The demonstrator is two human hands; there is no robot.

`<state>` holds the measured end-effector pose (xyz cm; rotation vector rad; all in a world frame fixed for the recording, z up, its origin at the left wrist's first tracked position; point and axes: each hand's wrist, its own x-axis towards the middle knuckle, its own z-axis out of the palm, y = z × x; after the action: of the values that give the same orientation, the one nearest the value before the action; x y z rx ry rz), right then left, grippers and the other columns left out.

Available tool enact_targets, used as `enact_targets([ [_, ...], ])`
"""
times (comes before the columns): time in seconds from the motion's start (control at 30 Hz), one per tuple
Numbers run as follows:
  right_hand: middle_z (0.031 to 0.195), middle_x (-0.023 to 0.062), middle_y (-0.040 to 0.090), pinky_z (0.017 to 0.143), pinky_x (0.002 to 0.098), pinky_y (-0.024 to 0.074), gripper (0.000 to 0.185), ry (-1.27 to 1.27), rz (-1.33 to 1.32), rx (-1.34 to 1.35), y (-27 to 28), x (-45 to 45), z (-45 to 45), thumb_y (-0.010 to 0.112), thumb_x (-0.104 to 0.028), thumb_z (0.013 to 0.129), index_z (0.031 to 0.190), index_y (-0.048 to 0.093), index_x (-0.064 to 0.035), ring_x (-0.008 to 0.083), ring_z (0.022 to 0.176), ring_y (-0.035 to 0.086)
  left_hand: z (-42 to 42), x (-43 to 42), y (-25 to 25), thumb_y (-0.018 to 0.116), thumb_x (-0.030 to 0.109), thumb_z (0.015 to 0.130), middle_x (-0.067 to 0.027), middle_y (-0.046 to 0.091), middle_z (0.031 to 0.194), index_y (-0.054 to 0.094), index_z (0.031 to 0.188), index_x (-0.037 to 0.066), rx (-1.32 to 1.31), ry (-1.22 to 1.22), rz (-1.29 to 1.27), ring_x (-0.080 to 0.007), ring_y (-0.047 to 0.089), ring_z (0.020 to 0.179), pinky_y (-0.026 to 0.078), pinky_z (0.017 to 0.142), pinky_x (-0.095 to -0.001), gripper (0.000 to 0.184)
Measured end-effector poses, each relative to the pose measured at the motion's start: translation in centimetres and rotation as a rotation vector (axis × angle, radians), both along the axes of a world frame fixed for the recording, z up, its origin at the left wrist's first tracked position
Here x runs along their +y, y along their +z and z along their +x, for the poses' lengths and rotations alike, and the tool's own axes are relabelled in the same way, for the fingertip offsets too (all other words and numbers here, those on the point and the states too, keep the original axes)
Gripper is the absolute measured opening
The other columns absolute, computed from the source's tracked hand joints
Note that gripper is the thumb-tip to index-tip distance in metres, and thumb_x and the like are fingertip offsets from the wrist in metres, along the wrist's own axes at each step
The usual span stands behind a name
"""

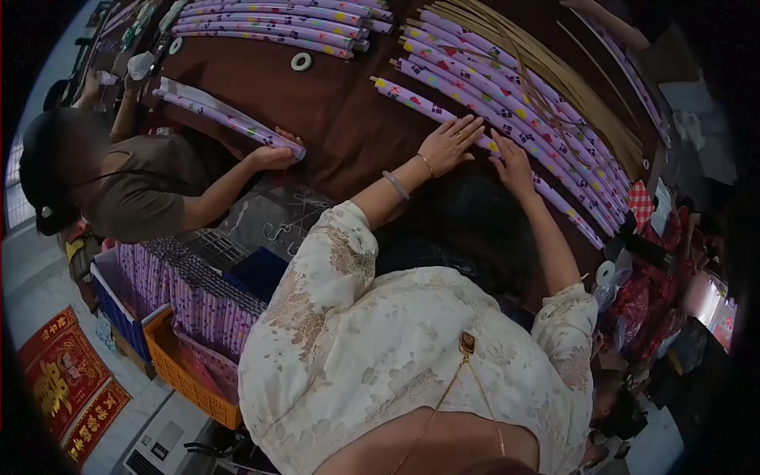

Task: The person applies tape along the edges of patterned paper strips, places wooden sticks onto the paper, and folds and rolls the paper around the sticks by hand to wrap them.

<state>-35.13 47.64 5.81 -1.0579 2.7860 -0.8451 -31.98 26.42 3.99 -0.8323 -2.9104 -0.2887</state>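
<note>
A long purple printed roll [559, 203] lies slantwise along the near edge of the table, under both of my hands. My left hand [453, 144] rests flat on it, palm down, fingers stretched out. Close beside it, my right hand [514, 165] touches the same roll with its fingers apart and slightly bent; its fingertips lie on the top of the roll. Just beyond, several similar rolls [495, 91] lie side by side, with thin stick ends showing at their left tips.
Thin brown strips [507, 32] lie behind the rolls. More rolls [269, 30] are at the far left. A white tape ring [301, 62] sits on the brown tabletop [317, 103]. To my left, a co-worker [150, 186] holds another roll [226, 119]. An orange crate [186, 372] stands below.
</note>
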Motion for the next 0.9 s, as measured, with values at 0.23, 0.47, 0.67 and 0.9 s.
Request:
enact_targets([
  [0.23,0.114,0.0104,0.052,0.089,0.0368,0.0389,0.063,-0.019,0.015,0.004,0.2,0.2,0.2,0.062,-0.007,0.078,0.134,0.036,-0.0180,0.0283,0.103,0.050,0.8,-5.7,-0.3,0.039,0.042,0.089,-0.0076,0.016,0.146,0.020,0.140,0.007,0.009,0.192,0.035,-0.0231,0.015,0.134,0.015,0.108,-0.0375,0.064],
  [0.47,0.114,0.0109,0.051,0.090,0.0364,0.0372,0.063,-0.024,0.000,-0.049,-0.1,0.4,-0.1,0.061,-0.008,0.079,0.135,0.034,-0.0178,0.0279,0.105,0.050,0.2,-9.9,-1.7,0.038,0.045,0.089,-0.0138,0.014,0.146,0.018,0.139,0.003,0.026,0.498,0.078,-0.0257,0.016,0.134,0.015,0.108,-0.0392,0.068],
  [0.67,0.115,0.0107,0.051,0.089,0.0375,0.0371,0.064,-0.025,-0.002,-0.034,0.0,0.4,0.0,0.061,-0.008,0.079,0.135,0.033,-0.0182,0.0270,0.105,0.050,-0.3,-9.4,-2.6,0.042,0.042,0.088,-0.0212,0.014,0.144,0.018,0.136,-0.005,-0.014,0.923,0.252,-0.0320,0.014,0.134,0.014,0.108,-0.0417,0.071],
  [0.9,0.116,0.0099,0.051,0.090,0.0377,0.0369,0.065,-0.023,-0.010,-0.041,-0.5,0.5,0.0,0.061,-0.009,0.079,0.136,0.033,-0.0188,0.0271,0.105,0.050,0.7,-8.0,-3.1,0.044,0.039,0.089,-0.0235,0.012,0.143,0.016,0.135,-0.008,-0.020,1.004,0.317,-0.0356,0.010,0.134,0.012,0.108,-0.0440,0.072],
])
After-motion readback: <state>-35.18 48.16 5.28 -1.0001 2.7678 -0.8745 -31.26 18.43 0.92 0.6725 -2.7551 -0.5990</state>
